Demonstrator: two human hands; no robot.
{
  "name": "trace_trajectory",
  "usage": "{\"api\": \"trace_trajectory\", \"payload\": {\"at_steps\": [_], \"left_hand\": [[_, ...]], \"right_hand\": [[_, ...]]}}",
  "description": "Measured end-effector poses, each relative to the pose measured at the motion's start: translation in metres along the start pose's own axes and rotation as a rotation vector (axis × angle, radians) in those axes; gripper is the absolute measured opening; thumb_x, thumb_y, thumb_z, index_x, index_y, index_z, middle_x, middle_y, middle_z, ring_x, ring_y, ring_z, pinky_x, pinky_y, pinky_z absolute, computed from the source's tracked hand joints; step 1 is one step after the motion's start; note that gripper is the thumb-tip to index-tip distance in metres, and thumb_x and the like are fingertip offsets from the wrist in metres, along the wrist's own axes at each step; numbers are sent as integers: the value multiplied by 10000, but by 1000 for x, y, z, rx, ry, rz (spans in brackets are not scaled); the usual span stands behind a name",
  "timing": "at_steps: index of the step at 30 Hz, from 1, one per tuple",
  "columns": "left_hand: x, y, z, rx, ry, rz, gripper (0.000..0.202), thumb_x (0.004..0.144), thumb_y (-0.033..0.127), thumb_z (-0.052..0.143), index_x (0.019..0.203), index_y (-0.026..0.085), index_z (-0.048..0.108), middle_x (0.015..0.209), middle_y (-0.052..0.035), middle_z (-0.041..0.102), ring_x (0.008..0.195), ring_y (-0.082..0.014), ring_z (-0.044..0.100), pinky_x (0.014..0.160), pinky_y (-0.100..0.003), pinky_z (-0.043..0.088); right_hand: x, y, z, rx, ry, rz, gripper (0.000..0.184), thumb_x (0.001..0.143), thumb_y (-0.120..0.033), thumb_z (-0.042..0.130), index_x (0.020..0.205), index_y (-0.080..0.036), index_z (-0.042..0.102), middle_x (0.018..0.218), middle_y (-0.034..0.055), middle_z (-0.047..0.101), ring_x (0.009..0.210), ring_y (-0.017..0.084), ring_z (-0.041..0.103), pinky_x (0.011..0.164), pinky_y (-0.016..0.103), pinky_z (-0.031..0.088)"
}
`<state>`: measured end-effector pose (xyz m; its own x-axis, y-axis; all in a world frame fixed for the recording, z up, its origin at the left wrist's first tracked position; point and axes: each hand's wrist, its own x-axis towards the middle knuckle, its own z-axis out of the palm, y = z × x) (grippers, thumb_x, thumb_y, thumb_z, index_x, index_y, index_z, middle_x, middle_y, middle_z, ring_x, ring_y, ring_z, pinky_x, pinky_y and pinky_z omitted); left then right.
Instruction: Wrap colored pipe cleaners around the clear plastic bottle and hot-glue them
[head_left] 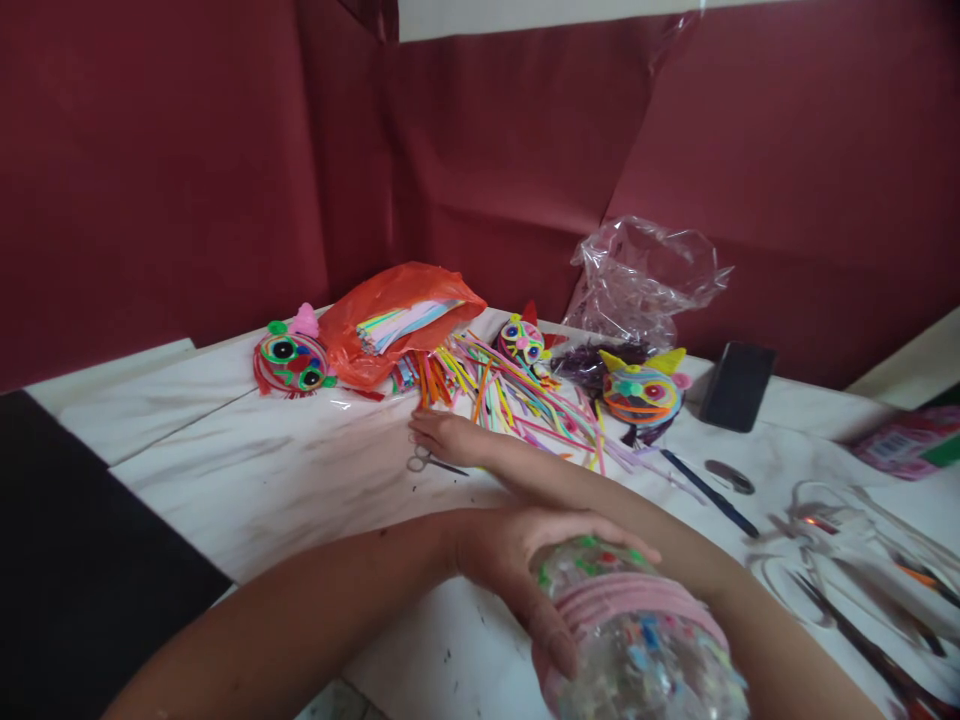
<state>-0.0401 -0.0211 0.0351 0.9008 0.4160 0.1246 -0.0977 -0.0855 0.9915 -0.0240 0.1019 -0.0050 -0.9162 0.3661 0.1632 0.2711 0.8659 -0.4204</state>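
My left hand (517, 570) is wrapped round a clear plastic bottle (660, 660) banded with pink pipe cleaners and dotted with coloured bits. The bottle is tilted in front of my right forearm. Crossing over to the left, my right hand (448, 437) reaches with fingers stretched out to the near ends of the orange pipe cleaners (435, 380). Small scissors (435, 462) lie just below that hand. Beside it spreads a loose heap of coloured pipe cleaners (517, 390), and behind sits an orange plastic bag (405, 285) with pale strips on it.
Three decorated faces, left (291, 362), middle (523, 342) and right (643, 395), stand along the back. A crumpled clear bag (645, 280), a phone (739, 385), a dark pen-like tool (709, 492), white cables (795, 580) and larger scissors (862, 640) are to the right.
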Motion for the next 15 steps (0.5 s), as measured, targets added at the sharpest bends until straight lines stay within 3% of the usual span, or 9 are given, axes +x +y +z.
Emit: {"api": "trace_trajectory", "payload": {"at_steps": [3,6,9,12,15], "left_hand": [[0,1,1,-1,-15,-24,1122,449,443,899,1415,136,417,1424,-150,485,1345,-368,419,1117,-480,334],[1,1,1,-9,-19,-38,1126,442,450,900,1411,136,420,1399,-146,493,1334,-372,425,1099,-477,354],[1,3,2,-5,-17,-57,1158,394,441,917,1400,135,432,1375,-149,502,1321,-369,432,1093,-467,359],[0,5,5,8,-22,-86,1128,390,466,912,1373,145,463,1342,-141,526,1291,-362,461,1085,-467,367],[0,5,8,42,-26,-172,1172,336,483,919,1368,159,467,1325,-137,545,1264,-375,481,1067,-476,383]], "right_hand": [[-13,-1,-21,102,67,17,201,922,-202,500,1013,-187,679,1127,59,701,1042,157,639,918,236,446],[-25,12,-54,193,334,248,217,906,-193,479,957,-169,689,972,30,725,879,134,660,817,215,468],[-37,30,-76,145,411,428,241,882,-157,438,869,-139,678,784,27,694,687,127,615,665,215,456],[-50,34,-70,79,353,589,157,798,-163,547,690,-154,660,588,3,626,568,131,564,560,218,414],[-58,20,-48,-3,275,714,118,700,-221,676,603,-164,642,602,44,648,633,186,606,571,251,411]]}}
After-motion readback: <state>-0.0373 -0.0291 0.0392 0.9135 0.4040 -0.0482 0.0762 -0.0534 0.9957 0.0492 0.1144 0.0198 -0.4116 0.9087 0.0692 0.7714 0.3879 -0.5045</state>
